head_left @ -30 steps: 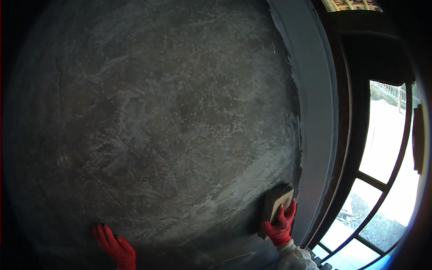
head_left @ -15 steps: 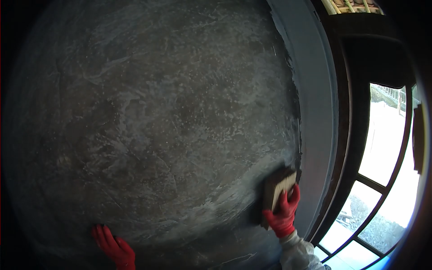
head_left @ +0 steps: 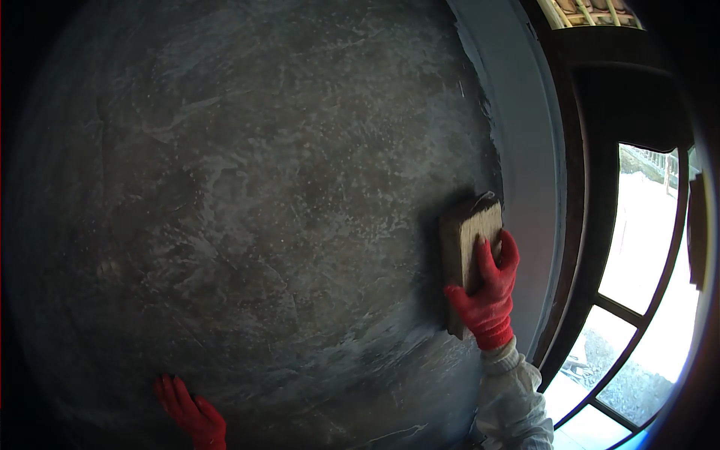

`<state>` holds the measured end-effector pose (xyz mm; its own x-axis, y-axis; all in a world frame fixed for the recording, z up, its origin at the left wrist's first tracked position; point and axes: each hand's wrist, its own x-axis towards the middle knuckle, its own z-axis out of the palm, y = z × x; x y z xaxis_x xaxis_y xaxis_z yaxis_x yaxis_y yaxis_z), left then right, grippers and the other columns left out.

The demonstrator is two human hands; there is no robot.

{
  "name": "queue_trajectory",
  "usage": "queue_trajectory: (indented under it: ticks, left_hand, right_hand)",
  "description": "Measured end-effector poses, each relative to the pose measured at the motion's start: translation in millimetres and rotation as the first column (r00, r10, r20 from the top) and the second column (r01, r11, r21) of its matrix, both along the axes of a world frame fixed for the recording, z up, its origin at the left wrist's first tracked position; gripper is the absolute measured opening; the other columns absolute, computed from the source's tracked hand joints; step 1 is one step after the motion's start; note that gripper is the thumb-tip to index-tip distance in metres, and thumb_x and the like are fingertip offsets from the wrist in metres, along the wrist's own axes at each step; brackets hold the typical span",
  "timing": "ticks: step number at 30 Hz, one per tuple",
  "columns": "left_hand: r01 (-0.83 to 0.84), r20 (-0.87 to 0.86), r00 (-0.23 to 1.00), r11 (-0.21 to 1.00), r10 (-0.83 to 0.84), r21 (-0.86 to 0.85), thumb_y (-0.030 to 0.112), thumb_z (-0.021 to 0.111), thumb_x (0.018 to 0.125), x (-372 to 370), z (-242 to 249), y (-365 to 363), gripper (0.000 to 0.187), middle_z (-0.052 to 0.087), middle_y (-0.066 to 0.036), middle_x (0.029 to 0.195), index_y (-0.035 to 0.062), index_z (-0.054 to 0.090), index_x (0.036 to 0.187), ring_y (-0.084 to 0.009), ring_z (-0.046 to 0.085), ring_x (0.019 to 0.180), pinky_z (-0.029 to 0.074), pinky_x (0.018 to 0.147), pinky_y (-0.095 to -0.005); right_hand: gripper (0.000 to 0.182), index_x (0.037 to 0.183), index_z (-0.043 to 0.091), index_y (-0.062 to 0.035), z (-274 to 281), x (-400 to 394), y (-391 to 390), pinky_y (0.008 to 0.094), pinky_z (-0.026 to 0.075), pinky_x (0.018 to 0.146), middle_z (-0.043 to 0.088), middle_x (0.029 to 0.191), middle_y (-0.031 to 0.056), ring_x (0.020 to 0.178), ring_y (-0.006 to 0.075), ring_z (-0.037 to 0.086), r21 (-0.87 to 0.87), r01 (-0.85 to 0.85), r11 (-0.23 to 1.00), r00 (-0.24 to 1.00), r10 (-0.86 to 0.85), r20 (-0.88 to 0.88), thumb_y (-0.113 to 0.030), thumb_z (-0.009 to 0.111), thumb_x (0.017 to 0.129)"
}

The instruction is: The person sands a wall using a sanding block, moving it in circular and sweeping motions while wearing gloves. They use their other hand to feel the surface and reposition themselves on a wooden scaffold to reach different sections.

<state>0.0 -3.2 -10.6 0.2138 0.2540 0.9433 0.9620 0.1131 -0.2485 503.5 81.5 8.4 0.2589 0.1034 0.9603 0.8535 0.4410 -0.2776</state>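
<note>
In a red glove, my right hand (head_left: 487,295) grips a wooden sanding block (head_left: 472,240) by its sides, thumb on the left and fingers on the right. The block is held against the dark grey, blotchy wall (head_left: 300,195), close to its right edge. My left hand (head_left: 191,412), also gloved in red, rests on the wall at the lower left with its fingers stretched out and nothing in it. The underside of the block is hidden.
A smooth lighter grey strip (head_left: 529,150) borders the wall on the right. Beyond it stands a dark window frame (head_left: 600,217) with bright glass panes (head_left: 645,225). Roof beams (head_left: 592,11) show at the top right.
My right hand has slid the sanding block up along the wall's right edge, and more of the sleeve shows. The left hand stays in place.
</note>
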Motion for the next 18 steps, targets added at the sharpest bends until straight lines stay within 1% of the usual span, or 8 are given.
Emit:
queue_trajectory:
  ticks: [2,4,6,8,11,13,15,18]
  left_hand:
    - [-0.003,0.006,1.000,1.000,0.003,-0.004,0.025,0.035,0.097,0,-1,-1,0.050,0.040,-0.030,0.139,-0.0090,0.043,0.133,-0.0517,0.035,0.130,0.029,0.106,-0.0602]
    - [-0.003,0.012,1.000,1.000,0.003,-0.002,0.025,0.035,0.097,1,0,0,0.050,0.040,-0.030,0.139,-0.0091,0.043,0.132,-0.0517,0.035,0.130,0.029,0.106,-0.0602]
    - [-0.022,-0.011,1.000,1.000,0.022,-0.012,0.018,0.033,0.099,3,1,-1,0.047,0.035,-0.027,0.145,-0.0087,0.039,0.138,-0.0465,0.032,0.134,0.027,0.108,-0.0543]
    - [-0.017,-0.010,1.000,1.000,0.017,-0.018,0.018,0.034,0.099,5,2,-2,0.047,0.035,-0.027,0.145,-0.0087,0.039,0.137,-0.0464,0.032,0.134,0.027,0.109,-0.0541]
    - [-0.016,-0.015,1.000,1.000,0.016,-0.017,0.018,0.033,0.099,2,1,-1,0.047,0.035,-0.027,0.145,-0.0087,0.039,0.137,-0.0465,0.032,0.134,0.027,0.108,-0.0543]
    - [-0.021,-0.018,1.000,1.000,0.021,-0.008,0.018,0.033,0.099,1,1,0,0.047,0.035,-0.027,0.145,-0.0086,0.039,0.137,-0.0466,0.032,0.134,0.027,0.108,-0.0547]
    - [-0.003,-0.048,0.999,1.000,0.003,0.004,0.018,0.033,0.099,1,2,0,0.047,0.036,-0.027,0.144,-0.0084,0.038,0.137,-0.0469,0.033,0.134,0.028,0.107,-0.0556]
    - [0.004,-0.069,0.998,1.000,-0.002,0.029,0.017,0.033,0.099,0,1,2,0.047,0.036,-0.027,0.144,-0.0082,0.038,0.137,-0.0471,0.033,0.133,0.028,0.107,-0.0562]
  right_hand:
    - [0.091,0.133,0.050,-0.0107,-26,-4,-4,0.0509,0.039,0.101,0.031,0.141,0.0284,0.124,0.0470,0.040,-0.032,0.003,0.999,1.000,-0.002,0.017,-0.032,0.084,0.052]
    - [0.093,0.134,0.047,-0.0119,-80,-13,-7,0.0531,0.039,0.100,0.030,0.141,0.0301,0.124,0.0483,0.040,-0.055,0.011,0.998,1.000,-0.010,0.026,-0.037,0.085,0.053]
    - [0.096,0.136,0.044,-0.0130,-144,-23,-8,0.0547,0.039,0.099,0.029,0.140,0.0312,0.123,0.0489,0.040,-0.072,0.000,0.997,1.000,0.002,0.019,-0.040,0.085,0.054]
    - [0.096,0.136,0.043,-0.0134,-175,-28,-13,0.0546,0.039,0.099,0.029,0.140,0.0314,0.123,0.0488,0.040,-0.098,-0.019,0.995,1.000,0.019,0.003,-0.040,0.085,0.054]
    - [0.097,0.137,0.043,-0.0140,-156,-26,-12,0.0548,0.039,0.099,0.030,0.139,0.0311,0.123,0.0488,0.040,-0.096,-0.045,0.994,0.999,0.043,-0.018,-0.039,0.085,0.053]
    - [0.098,0.138,0.043,-0.0137,-104,-19,-6,0.0532,0.040,0.099,0.032,0.139,0.0298,0.122,0.0480,0.041,-0.002,-0.029,1.000,1.000,0.029,-0.009,-0.035,0.086,0.052]
    - [0.099,0.139,0.043,-0.0120,-45,-9,-5,0.0512,0.041,0.098,0.032,0.140,0.0283,0.122,0.0468,0.043,-0.026,-0.004,1.000,1.000,0.004,-0.004,-0.032,0.085,0.052]
    - [0.098,0.139,0.042,-0.0091,-1,-3,2,0.0502,0.042,0.097,0.032,0.141,0.0275,0.121,0.0459,0.044,0.003,-0.002,1.000,0.999,0.002,-0.034,-0.031,0.084,0.053]
